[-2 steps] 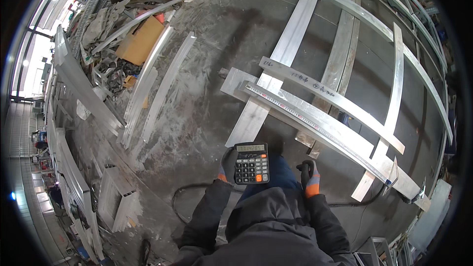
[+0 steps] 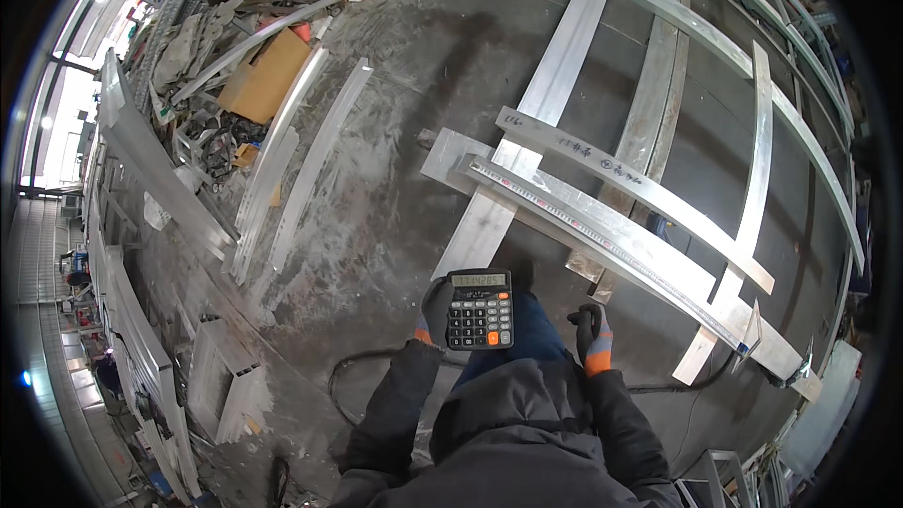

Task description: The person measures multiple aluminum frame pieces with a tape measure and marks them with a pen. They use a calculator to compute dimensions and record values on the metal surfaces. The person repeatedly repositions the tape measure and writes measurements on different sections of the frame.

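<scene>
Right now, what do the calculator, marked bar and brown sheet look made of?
Calculator: likely plastic, matte black, moulded-looking keys. Marked bar: metal, perhaps aluminium, by its silvery sheen. Brown sheet: cardboard probably, dull and uniform; could be thin board.

The right hand (image 2: 591, 329) could pass leftward to the calculator (image 2: 481, 310) above the blue trouser leg (image 2: 541, 327), while the left hand (image 2: 430, 312), holding it, has room over the floor (image 2: 386, 245) toward the metal strips (image 2: 320, 165). Ahead, crossed metal beams (image 2: 560, 66) and the tape measure (image 2: 574, 220) lying along them obstruct a low forward reach, with gaps between the beams. A black cable (image 2: 331, 384) loops across the floor on the left.
</scene>
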A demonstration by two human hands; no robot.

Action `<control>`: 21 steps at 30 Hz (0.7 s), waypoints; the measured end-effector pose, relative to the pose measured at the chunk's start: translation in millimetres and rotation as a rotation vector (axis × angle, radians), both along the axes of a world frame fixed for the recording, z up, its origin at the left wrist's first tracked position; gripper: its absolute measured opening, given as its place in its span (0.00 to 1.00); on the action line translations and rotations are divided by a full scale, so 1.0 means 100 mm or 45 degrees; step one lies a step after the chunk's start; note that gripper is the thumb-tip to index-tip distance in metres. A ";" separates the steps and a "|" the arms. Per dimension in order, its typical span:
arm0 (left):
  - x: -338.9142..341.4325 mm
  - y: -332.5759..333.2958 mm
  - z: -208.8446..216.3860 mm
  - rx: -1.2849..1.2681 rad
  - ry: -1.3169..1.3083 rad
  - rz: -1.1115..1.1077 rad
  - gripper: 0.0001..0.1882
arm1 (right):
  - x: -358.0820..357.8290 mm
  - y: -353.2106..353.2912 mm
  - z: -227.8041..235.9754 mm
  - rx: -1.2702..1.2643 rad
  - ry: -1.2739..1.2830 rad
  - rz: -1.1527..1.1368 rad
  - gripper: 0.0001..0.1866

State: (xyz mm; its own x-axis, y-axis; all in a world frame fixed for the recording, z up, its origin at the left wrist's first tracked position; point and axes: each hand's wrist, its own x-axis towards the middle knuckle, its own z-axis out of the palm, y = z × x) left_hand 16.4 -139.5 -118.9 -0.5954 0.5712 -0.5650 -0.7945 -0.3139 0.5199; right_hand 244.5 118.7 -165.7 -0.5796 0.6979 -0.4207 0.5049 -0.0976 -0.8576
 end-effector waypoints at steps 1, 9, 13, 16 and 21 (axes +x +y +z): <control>-0.15 -0.01 -0.09 -0.072 0.074 -0.038 0.19 | -0.15 0.00 0.01 -0.016 0.014 -0.003 0.10; -1.15 0.16 -0.59 -0.292 0.202 -0.103 0.21 | -1.68 0.05 -0.02 0.135 0.000 0.072 0.09; -1.49 0.21 -0.91 -0.317 0.142 -0.148 0.20 | -2.45 0.12 -0.18 0.127 0.030 0.052 0.13; -1.69 0.20 -1.21 -0.465 -0.026 -0.133 0.17 | -2.80 0.11 -0.25 0.046 0.035 0.006 0.16; -1.96 0.11 -1.46 -0.671 0.257 -0.456 0.23 | -3.07 -0.05 -0.32 -0.005 -0.040 -0.090 0.18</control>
